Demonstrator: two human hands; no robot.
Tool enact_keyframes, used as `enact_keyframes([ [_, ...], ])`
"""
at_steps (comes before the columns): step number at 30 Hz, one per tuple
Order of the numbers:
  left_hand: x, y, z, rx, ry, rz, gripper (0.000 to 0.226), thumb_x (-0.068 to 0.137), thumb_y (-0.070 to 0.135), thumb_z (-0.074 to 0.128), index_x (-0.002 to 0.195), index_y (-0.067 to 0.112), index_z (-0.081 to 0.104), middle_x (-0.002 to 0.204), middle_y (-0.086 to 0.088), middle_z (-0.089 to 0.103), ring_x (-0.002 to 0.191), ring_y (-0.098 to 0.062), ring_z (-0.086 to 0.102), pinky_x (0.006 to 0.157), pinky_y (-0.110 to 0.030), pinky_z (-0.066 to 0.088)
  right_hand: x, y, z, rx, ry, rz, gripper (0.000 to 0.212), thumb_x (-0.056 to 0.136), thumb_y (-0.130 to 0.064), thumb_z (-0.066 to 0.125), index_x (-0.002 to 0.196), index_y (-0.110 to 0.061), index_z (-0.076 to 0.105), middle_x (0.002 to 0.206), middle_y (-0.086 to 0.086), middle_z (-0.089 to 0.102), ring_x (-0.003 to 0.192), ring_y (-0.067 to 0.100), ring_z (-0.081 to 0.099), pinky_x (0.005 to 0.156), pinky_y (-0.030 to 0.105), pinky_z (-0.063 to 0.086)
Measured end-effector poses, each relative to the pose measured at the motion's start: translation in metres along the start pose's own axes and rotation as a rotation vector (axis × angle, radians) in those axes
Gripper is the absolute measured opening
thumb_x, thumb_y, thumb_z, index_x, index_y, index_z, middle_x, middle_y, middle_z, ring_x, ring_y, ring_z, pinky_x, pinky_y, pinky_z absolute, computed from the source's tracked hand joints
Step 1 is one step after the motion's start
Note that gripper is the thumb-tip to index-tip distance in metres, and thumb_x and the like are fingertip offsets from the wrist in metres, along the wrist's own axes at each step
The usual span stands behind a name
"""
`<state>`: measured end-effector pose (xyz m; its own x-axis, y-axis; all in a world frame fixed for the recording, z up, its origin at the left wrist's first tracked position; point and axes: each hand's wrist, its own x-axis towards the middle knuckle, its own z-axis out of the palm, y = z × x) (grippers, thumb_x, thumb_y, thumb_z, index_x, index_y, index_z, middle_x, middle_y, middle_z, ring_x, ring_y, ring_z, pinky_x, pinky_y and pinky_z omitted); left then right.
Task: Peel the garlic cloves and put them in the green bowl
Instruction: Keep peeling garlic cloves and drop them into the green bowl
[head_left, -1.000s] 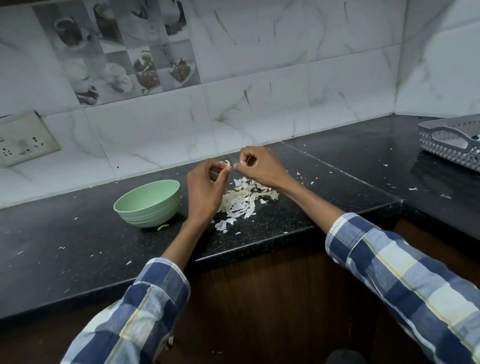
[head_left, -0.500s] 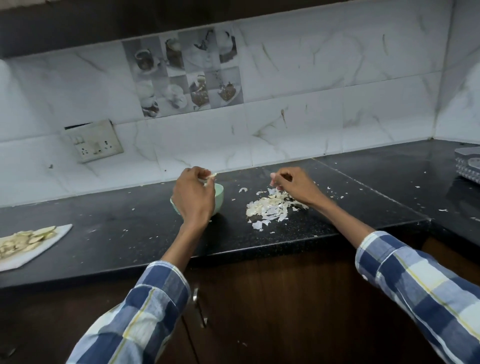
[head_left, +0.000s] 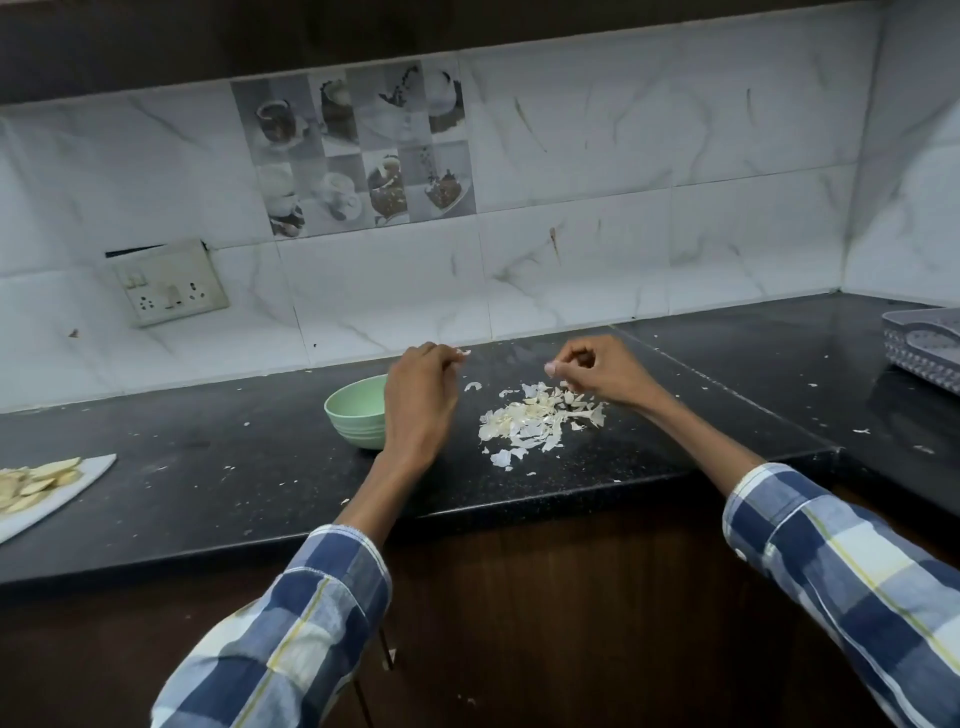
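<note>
Unlabelled green bowl (head_left: 353, 415), garlic skins (head_left: 535, 421)

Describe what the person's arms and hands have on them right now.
Both arms wear long shirt sleeves in a large check of navy blue, pale blue and white, crossed by thin yellow lines. The left sleeve and right sleeve end at stitched cuffs pushed up the forearms. The left hand and right hand are bare: no gloves, rings or watch visible.

No legible text, label, brand, number or sign anywhere. Only pictures of cups on the decorative wall tiles (head_left: 363, 150) at twelve o'clock, no lettering. Unmarked switches and sockets on the switch plate (head_left: 169, 283) at ten o'clock. Nothing printed on the green bowl (head_left: 356, 415).
</note>
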<state>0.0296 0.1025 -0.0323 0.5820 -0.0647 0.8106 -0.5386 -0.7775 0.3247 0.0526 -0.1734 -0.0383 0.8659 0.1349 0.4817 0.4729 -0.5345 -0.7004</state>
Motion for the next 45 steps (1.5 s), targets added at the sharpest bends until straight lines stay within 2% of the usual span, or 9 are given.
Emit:
enact_keyframes([
  [4, 0.007, 0.012, 0.033, -0.073, -0.172, 0.093, 0.026, 0.097, 0.003, 0.065, 0.114, 0.014, 0.081, 0.109, 0.000, 0.076, 0.100, -0.018, 0.068, 0.087, -0.035, 0.054, -0.002, 0.003, -0.017, -0.039, -0.130, -0.056, 0.027, 0.087, -0.039, 0.081, 0.102, -0.017, 0.075, 0.089, -0.004, 0.076, 0.076, 0.004, 0.067, 0.067, 0.013, 0.051],
  [10, 0.026, 0.015, 0.081, -0.214, -0.363, 0.021, 0.012, 0.096, 0.014, 0.076, 0.107, 0.015, 0.081, 0.098, 0.003, 0.079, 0.083, -0.001, 0.069, 0.083, -0.031, 0.061, -0.010, 0.028, -0.024, -0.014, -0.022, -0.039, 0.023, 0.094, -0.034, 0.075, 0.098, -0.012, 0.078, 0.079, 0.003, 0.076, 0.070, 0.015, 0.067, 0.067, 0.022, 0.052],
  [13, 0.036, 0.009, 0.094, -0.209, -0.492, -0.032, 0.008, 0.094, 0.011, 0.078, 0.101, 0.012, 0.082, 0.093, -0.001, 0.080, 0.081, -0.009, 0.074, 0.084, -0.039, 0.063, -0.010, 0.032, -0.025, -0.101, -0.033, -0.086, 0.022, 0.084, -0.028, 0.085, 0.100, -0.016, 0.076, 0.085, -0.006, 0.071, 0.067, -0.005, 0.055, 0.061, 0.008, 0.042],
  [18, 0.039, 0.001, 0.110, -0.182, -0.577, -0.030, 0.007, 0.091, 0.015, 0.083, 0.096, 0.011, 0.084, 0.089, -0.003, 0.081, 0.077, -0.014, 0.075, 0.081, -0.037, 0.062, -0.005, 0.032, -0.024, -0.124, -0.002, -0.095, 0.014, 0.093, -0.022, 0.077, 0.105, -0.016, 0.075, 0.092, -0.006, 0.075, 0.076, 0.001, 0.066, 0.069, 0.013, 0.050],
  [24, 0.038, 0.003, 0.118, -0.193, -0.595, -0.025, 0.009, 0.092, 0.003, 0.078, 0.094, 0.011, 0.081, 0.087, -0.001, 0.078, 0.079, -0.012, 0.072, 0.088, -0.040, 0.062, -0.003, 0.027, -0.018, -0.165, -0.002, -0.102, 0.014, 0.097, -0.028, 0.072, 0.108, -0.020, 0.076, 0.099, -0.011, 0.076, 0.083, 0.003, 0.069, 0.074, 0.014, 0.049],
  [30, 0.032, 0.015, 0.113, -0.416, -0.367, -0.002, 0.021, 0.091, 0.005, 0.079, 0.104, 0.018, 0.069, 0.096, 0.006, 0.071, 0.086, -0.005, 0.068, 0.080, -0.028, 0.060, -0.003, 0.021, -0.017, -0.074, 0.102, -0.043, 0.019, 0.099, -0.032, 0.069, 0.106, -0.015, 0.075, 0.091, -0.003, 0.077, 0.084, 0.018, 0.071, 0.072, 0.026, 0.056],
  [34, 0.024, 0.033, 0.109, -0.511, -0.306, 0.098, 0.030, 0.087, 0.005, 0.083, 0.104, 0.021, 0.065, 0.095, 0.009, 0.069, 0.085, -0.002, 0.066, 0.074, -0.017, 0.056, 0.000, 0.012, -0.015, -0.026, 0.003, -0.017, 0.024, 0.094, -0.030, 0.075, 0.111, -0.013, 0.075, 0.092, -0.006, 0.078, 0.076, -0.001, 0.070, 0.066, 0.009, 0.050],
  [38, 0.021, 0.039, 0.108, -0.561, -0.295, 0.098, 0.030, 0.085, 0.004, 0.085, 0.103, 0.015, 0.065, 0.091, 0.003, 0.070, 0.081, -0.008, 0.068, 0.074, -0.024, 0.059, -0.002, 0.013, -0.015, 0.042, 0.005, 0.022, 0.021, 0.091, -0.020, 0.078, 0.103, -0.003, 0.076, 0.079, -0.006, 0.077, 0.066, 0.001, 0.067, 0.063, 0.015, 0.051],
  [45, 0.018, 0.038, 0.102, -0.357, -0.328, 0.205, 0.018, 0.087, 0.025, 0.086, 0.096, 0.017, 0.073, 0.086, 0.009, 0.072, 0.079, -0.005, 0.065, 0.076, -0.034, 0.058, -0.003, 0.010, -0.036, -0.118, -0.061, 0.090, 0.020, 0.087, -0.024, 0.082, 0.102, -0.010, 0.079, 0.092, -0.001, 0.080, 0.086, 0.018, 0.075, 0.081, 0.026, 0.059],
])
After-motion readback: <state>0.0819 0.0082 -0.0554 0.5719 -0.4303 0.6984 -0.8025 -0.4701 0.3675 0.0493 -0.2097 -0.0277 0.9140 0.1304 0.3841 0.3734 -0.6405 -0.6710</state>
